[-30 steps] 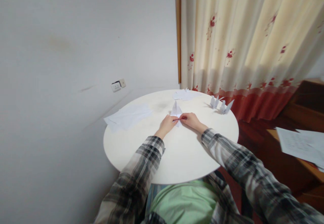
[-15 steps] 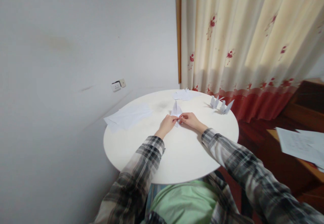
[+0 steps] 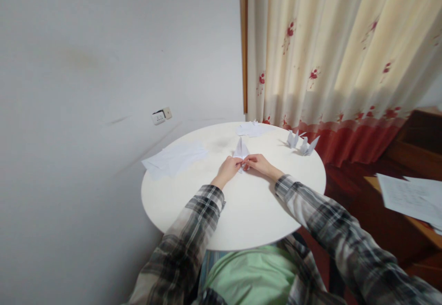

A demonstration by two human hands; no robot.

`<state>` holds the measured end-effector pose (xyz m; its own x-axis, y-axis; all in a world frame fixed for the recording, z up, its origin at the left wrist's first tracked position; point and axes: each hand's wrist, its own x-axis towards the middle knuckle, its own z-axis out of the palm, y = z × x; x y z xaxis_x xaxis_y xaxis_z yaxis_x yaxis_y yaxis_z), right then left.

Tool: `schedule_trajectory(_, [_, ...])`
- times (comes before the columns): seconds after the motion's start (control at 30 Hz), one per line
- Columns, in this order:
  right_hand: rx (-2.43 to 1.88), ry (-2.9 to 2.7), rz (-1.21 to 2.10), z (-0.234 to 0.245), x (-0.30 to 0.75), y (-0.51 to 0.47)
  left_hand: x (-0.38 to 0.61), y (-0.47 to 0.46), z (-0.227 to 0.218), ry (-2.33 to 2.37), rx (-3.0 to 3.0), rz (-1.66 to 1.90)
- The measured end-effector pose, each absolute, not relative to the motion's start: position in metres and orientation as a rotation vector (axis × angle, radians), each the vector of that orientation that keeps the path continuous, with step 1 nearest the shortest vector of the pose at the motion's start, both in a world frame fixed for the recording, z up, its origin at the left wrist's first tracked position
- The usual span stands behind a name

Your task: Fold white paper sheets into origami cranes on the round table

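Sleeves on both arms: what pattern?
The sleeves are plaid, in grey, black and white; the head view shows it best.

On the table I see the folded paper at the centre, loose sheets to its left, scraps at the far edge and two paper cranes far right. The curtain hangs behind them.

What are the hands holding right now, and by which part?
A folded white paper on the table: the left hand and right hand both pinch its near end; its pointed far tip is free.
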<state>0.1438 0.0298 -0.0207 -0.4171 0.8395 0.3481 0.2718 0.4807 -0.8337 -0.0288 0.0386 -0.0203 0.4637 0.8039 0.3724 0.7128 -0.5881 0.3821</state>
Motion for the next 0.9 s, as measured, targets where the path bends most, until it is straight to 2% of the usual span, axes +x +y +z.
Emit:
schedule_trajectory(0.27, [-0.750,-1.784,1.260,-0.019,0.140,0.025,-0.030,0.039,-0.021,1.293,2.549,0.782])
schedule_trajectory(0.6, [-0.729,-1.777,1.310,-0.015,0.139,0.020,-0.029,0.037,-0.020,1.269,2.644,0.767])
schedule_trajectory(0.7, [-0.769,-1.816,1.222,-0.018,0.139,0.023,-0.030,0.035,-0.019,1.283,2.641,0.751])
schedule_trajectory(0.9, [-1.036,-1.917,0.731,-0.021,0.143,0.033,-0.029,0.033,-0.016,1.319,2.570,0.757])
